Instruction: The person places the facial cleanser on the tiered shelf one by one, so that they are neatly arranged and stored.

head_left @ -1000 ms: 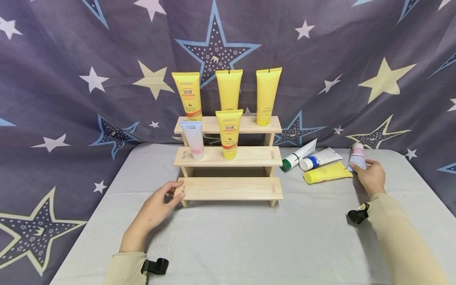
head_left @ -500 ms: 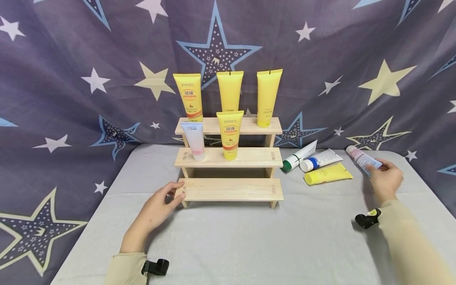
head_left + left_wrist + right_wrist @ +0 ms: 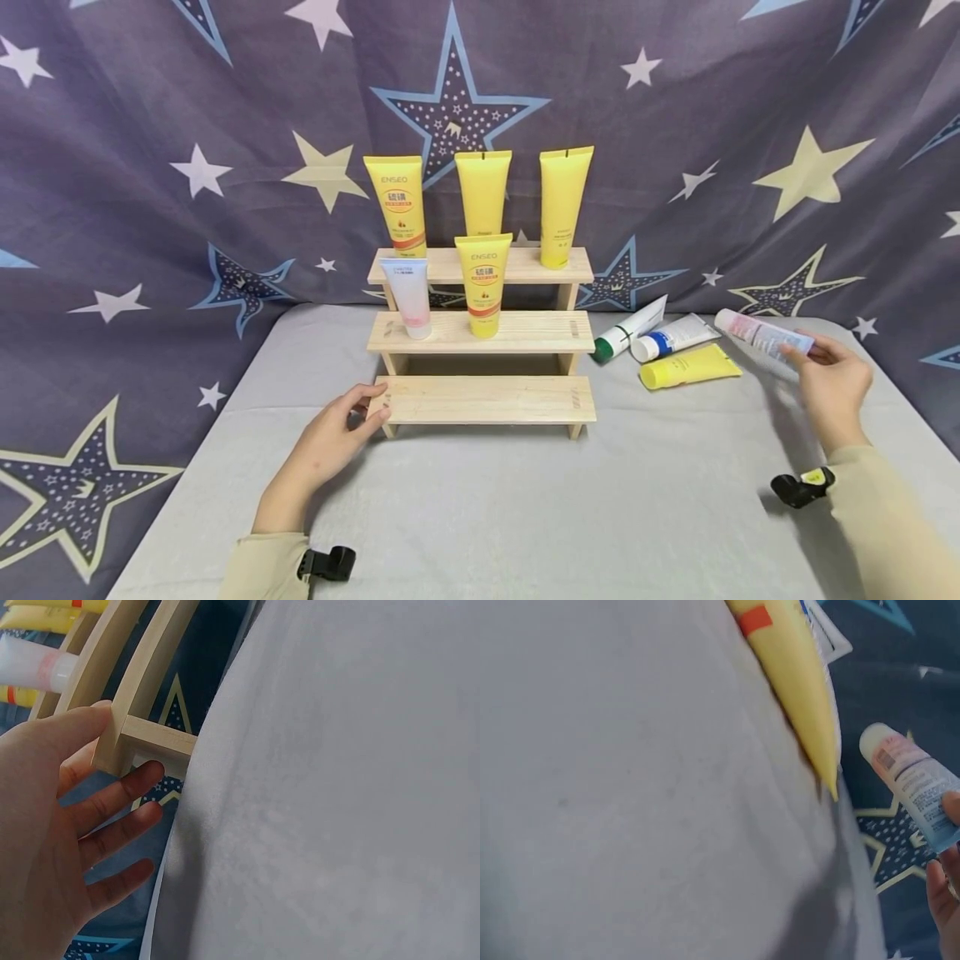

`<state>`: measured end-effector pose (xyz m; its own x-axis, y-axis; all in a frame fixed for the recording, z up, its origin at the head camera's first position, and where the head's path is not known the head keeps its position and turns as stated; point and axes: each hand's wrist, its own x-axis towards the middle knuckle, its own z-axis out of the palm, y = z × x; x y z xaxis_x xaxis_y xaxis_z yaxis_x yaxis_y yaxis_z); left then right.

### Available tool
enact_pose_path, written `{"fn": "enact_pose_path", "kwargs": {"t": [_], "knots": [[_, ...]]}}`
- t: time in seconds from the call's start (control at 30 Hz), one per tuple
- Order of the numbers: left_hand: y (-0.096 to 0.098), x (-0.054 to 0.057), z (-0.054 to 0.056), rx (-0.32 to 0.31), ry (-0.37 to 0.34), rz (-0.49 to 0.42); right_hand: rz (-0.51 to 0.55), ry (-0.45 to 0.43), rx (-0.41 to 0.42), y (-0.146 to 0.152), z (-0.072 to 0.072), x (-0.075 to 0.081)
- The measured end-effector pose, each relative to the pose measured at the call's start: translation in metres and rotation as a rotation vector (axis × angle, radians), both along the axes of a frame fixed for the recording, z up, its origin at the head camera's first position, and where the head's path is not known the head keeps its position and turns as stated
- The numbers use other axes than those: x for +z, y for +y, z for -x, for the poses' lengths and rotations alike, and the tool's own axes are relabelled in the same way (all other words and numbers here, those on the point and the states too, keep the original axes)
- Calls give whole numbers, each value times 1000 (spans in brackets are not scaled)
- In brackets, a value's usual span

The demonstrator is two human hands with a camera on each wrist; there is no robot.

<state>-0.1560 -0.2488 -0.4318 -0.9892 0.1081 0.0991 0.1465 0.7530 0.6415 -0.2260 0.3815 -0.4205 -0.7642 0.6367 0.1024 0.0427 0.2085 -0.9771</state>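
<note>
In the head view my left hand (image 3: 330, 437) holds the left end of the bottom step of a three-step wooden stand (image 3: 480, 400). The left wrist view shows thumb and index finger at the board's end, the other fingers spread apart. At the far right, my right hand (image 3: 836, 387) pinches a pink-and-blue tube (image 3: 761, 333) by its flat end, its white cap pointing left. This tube is raised off the table, label showing in the right wrist view. Left of it lie a yellow tube (image 3: 690, 367), a white tube with a blue band (image 3: 678, 335) and a green-capped white tube (image 3: 632, 327).
Three yellow tubes stand on the top step, including a right-hand yellow tube (image 3: 564, 208). A pale pink tube (image 3: 408, 296) and a yellow tube (image 3: 483, 283) stand on the middle step. Behind the grey-covered table (image 3: 487, 517) hangs a star-patterned cloth (image 3: 247, 100).
My right hand has moved right and lifted the pink-and-blue tube, whose cap now swings round to the left. The left hand stays on the stand.
</note>
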Motion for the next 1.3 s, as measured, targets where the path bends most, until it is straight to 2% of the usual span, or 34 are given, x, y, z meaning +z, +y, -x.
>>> {"fn": "enact_pose_path", "kwargs": {"t": [0.4, 0.53, 0.83, 1.1, 1.3], "knots": [[-1, -3, 1, -5, 2, 4, -112, 76, 97, -32, -22, 26], [0, -2, 1, -4, 5, 4, -116, 82, 136, -43, -29, 32], [0, -1, 0, -3, 1, 8, 35, 170, 244, -70, -41, 43], [0, -2, 1, 0, -4, 7, 26, 223, 325, -96, -50, 55], [0, -2, 1, -1, -11, 8, 60, 311, 428, -117, -55, 63]]}}
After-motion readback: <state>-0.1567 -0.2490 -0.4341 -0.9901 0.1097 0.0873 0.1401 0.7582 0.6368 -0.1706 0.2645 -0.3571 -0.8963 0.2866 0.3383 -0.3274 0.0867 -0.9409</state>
